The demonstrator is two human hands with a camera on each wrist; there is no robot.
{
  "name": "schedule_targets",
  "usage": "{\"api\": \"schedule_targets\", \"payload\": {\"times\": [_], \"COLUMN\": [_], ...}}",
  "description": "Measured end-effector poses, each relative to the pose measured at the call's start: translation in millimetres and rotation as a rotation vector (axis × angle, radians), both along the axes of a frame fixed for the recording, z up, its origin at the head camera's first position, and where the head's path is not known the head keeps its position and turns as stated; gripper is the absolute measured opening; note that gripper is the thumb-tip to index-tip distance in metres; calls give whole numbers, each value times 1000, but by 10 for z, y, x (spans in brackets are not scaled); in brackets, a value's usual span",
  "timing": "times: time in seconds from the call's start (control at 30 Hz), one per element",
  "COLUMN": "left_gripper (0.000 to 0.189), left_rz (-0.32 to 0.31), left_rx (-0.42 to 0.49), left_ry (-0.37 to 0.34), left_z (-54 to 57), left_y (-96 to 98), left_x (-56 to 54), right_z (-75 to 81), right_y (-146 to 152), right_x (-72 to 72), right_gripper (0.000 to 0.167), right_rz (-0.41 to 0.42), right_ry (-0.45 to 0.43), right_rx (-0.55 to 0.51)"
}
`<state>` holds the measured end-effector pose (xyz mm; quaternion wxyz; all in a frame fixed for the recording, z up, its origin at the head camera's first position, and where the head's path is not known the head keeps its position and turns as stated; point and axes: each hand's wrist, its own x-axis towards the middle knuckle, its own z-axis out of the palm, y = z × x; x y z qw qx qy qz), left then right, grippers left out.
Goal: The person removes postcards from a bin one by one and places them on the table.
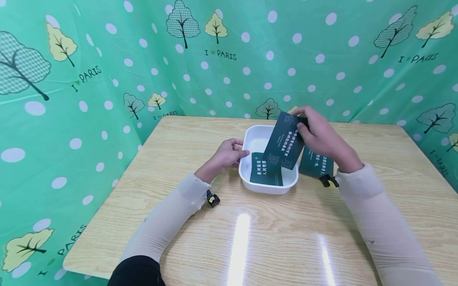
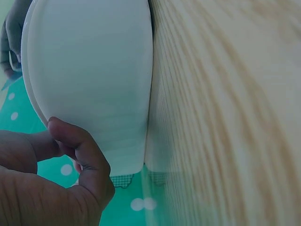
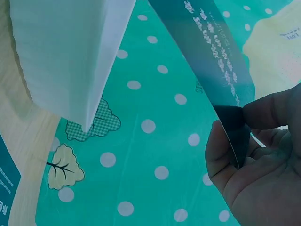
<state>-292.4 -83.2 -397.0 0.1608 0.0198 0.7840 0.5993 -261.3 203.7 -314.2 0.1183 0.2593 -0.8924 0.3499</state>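
Note:
My right hand (image 1: 316,133) pinches a dark green card (image 1: 282,139) with white lettering and holds it tilted over a white plastic basin (image 1: 268,190). In the right wrist view, thumb and fingers grip one end of that card (image 3: 211,52). Inside the basin lies another dark green card (image 1: 266,170), partly covered by the raised one. My left hand (image 1: 229,154) holds the basin's left rim, as the left wrist view also shows beside the white wall (image 2: 94,80). A further green card (image 1: 316,163) lies on the table right of the basin, partly hidden below my right hand.
The light wooden table (image 1: 200,238) carries the basin near its back edge. Behind and to the left hangs a green curtain (image 1: 222,87) with dots and trees. Dark straps (image 1: 212,198) show at both wrists.

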Motion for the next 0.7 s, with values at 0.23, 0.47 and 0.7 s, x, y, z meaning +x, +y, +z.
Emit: {"api": "schedule_targets", "payload": {"times": [0.23,0.47,0.7], "left_gripper": [45,42,43], "left_rz": [3,4,1], "left_rx": [3,7,3], "left_ry": [-7,-8,-5], "left_z": [10,23,21], "left_y": [1,2,1], "left_x": [6,11,14], "right_z": [69,116,131], "right_y": [102,222,390], "right_x": [5,5,-20], "right_gripper": [32,33,35], "right_rz": [-48,-102,-179], "right_ry": [67,57,33], "right_rx": [-11,-27,-48]}}
